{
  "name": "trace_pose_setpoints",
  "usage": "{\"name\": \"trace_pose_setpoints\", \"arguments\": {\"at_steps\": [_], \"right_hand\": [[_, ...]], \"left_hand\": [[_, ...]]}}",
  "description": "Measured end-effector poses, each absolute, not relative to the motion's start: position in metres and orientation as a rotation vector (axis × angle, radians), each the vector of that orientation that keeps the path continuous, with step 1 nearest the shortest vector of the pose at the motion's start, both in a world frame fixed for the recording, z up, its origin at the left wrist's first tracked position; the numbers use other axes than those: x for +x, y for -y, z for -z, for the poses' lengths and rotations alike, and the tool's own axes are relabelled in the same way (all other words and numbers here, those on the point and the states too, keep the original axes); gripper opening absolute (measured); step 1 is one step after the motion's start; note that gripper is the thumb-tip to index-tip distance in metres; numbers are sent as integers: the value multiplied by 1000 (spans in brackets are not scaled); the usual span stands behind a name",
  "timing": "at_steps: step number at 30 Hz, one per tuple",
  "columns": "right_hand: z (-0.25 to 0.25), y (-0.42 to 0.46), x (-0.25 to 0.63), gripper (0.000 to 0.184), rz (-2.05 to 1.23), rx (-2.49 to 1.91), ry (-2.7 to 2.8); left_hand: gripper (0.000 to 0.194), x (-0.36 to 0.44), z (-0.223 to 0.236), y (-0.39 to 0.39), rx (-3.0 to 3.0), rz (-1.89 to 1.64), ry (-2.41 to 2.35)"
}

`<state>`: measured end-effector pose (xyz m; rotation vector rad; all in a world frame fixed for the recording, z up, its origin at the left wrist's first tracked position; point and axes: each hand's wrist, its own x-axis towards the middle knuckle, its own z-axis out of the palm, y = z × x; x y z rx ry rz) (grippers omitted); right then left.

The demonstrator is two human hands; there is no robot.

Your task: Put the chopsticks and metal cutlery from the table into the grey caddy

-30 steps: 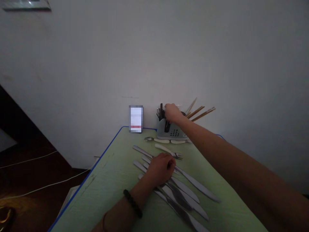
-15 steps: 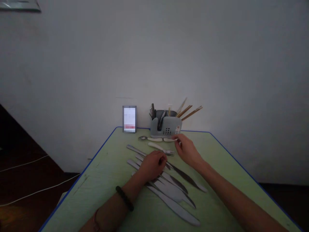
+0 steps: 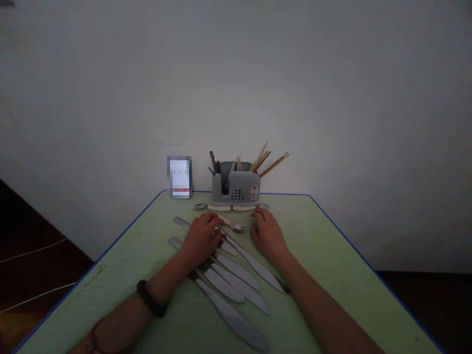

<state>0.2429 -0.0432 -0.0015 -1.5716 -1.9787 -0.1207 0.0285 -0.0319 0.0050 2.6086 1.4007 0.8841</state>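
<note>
My left hand (image 3: 201, 240) is over the knife handles, its fingertips closed at the handle of a white-handled fork (image 3: 239, 228); its fingers hide part of that handle. Under and in front of this hand lie several metal table knives (image 3: 236, 314), blades slanting toward the near right. To the right, my right hand (image 3: 269, 235) hovers low over the table with loosely bent fingers and nothing in them. Just beyond it, a second white-handled fork (image 3: 244, 208) points right. A third white-handled utensil (image 3: 219, 208) lies end to end with it, metal head to the left.
A grey cutlery holder (image 3: 236, 189) with chopsticks (image 3: 275, 164) and other utensils stands against the wall. Left of it a phone-like screen (image 3: 179, 178) leans upright. The green table (image 3: 324, 255) has a blue edge. White cables hang at the left.
My left hand has moved forward from the knives to the nearer fork's handle. The right hand has let go of the right-pointing fork and drawn back. The view has shifted right.
</note>
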Motion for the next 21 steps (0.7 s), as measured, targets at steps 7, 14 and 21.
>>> {"name": "trace_pose_setpoints", "arguments": {"at_steps": [7, 14, 21], "right_hand": [[1, 29, 242, 47, 162, -1655, 1988], [2, 29, 242, 49, 140, -1761, 2005], [5, 27, 243, 51, 165, -1843, 1959]], "left_hand": [[46, 11, 3, 17, 2617, -693, -1647], [53, 6, 15, 11, 2593, -590, -1599], [47, 6, 18, 8, 2572, -647, -1617]]}}
